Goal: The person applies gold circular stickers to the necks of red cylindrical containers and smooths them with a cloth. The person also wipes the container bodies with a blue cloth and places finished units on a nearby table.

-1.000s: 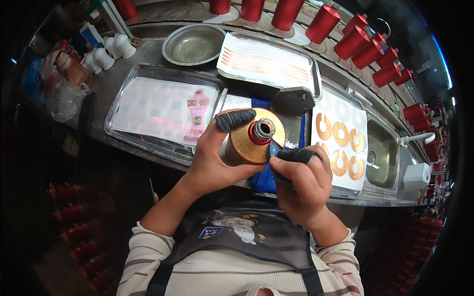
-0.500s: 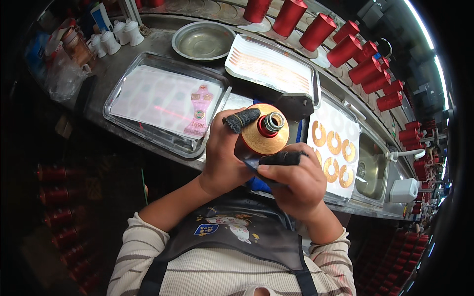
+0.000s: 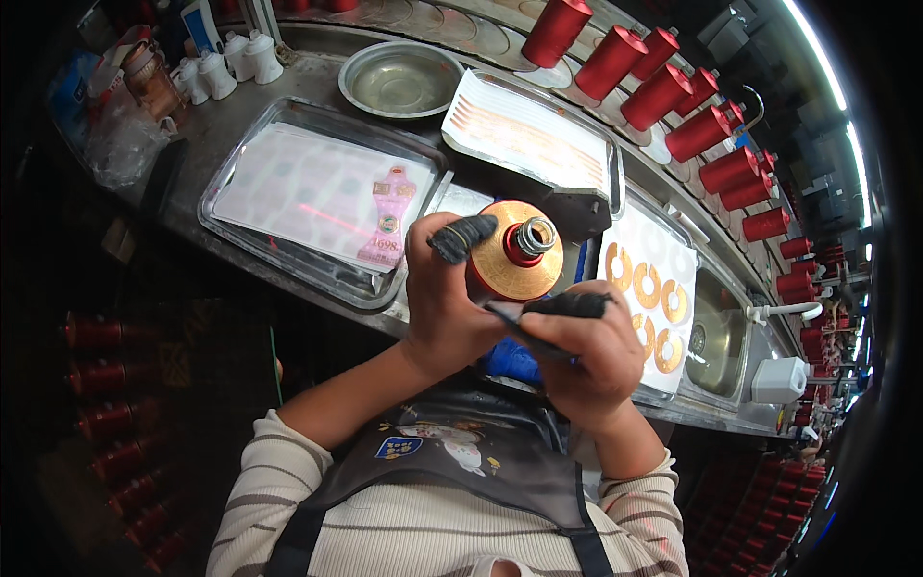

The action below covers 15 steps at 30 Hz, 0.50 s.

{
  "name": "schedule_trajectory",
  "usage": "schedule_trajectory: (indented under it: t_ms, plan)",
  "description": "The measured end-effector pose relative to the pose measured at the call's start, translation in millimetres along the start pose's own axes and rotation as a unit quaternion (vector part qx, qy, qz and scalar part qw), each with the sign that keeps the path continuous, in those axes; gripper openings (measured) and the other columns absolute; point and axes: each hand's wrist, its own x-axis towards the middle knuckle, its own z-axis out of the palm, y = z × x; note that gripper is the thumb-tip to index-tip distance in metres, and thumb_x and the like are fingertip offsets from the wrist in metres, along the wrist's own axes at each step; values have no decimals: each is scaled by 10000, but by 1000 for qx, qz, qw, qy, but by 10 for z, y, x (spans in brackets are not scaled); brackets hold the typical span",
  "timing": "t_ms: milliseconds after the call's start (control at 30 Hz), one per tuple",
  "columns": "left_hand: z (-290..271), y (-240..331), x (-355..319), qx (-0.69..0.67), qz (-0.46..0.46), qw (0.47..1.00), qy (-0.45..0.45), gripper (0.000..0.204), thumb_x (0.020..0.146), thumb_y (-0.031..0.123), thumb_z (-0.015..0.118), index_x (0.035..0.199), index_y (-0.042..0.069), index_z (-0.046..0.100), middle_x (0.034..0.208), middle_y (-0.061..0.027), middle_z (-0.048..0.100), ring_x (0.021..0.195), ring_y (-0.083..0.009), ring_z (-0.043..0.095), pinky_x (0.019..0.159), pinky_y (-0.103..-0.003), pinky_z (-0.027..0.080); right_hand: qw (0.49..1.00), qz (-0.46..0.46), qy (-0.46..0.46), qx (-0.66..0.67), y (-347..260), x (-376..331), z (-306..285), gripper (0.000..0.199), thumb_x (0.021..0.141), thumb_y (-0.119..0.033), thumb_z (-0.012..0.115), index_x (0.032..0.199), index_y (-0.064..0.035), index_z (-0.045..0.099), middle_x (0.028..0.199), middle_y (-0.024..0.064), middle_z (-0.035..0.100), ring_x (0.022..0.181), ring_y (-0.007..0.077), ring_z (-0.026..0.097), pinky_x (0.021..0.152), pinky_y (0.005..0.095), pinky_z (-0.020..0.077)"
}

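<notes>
While the gold bottle (image 3: pixel 514 252) sits above the counter's near edge, the left hand (image 3: pixel 444 303) wraps its side and the right hand (image 3: pixel 586 351) pinches a thin dark tool (image 3: pixel 524 329) against it. Behind lie a steel tray (image 3: pixel 279 252), a sheet of gold rings (image 3: pixel 646 293) and red bottles (image 3: pixel 663 94). Since the earlier frame both hands have shifted slightly right.

Bottling or packaging workshop, factory line: long steel bench (image 3: pixel 240 115) with metal trays (image 3: pixel 317 279) of labels, sheet of gold ring stickers (image 3: pixel 649 298), rows of identical red bottles (image 3: pixel 663 91), small sink (image 3: pixel 716 337), overhead strip lighting
</notes>
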Motion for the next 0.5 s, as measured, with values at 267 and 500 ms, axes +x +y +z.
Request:
schedule_trajectory:
  t_ms: [267, 500]
  plan:
    - [-206, -210, 308, -140, -149, 935, -289, 1147, 628, 288, 932, 1493, -9, 239, 1432, -214, 446, 1305, -403, 484, 1075, -439, 419, 996, 66, 36, -43, 149, -10, -15, 312, 644, 90, 805, 918, -37, 727, 834, 94, 674, 768, 273, 631, 708, 346, 494]
    - [-74, -147, 42, -234, -149, 946, -171, 1081, 680, 300, 919, 1467, -39, 261, 1368, -275, 455, 1201, -434, 535, 1010, -476, 443, 998, 44, 29, -17, 151, 47, -8, 310, 634, 86, 806, 908, -36, 728, 819, 93, 664, 750, 276, 627, 674, 340, 491]
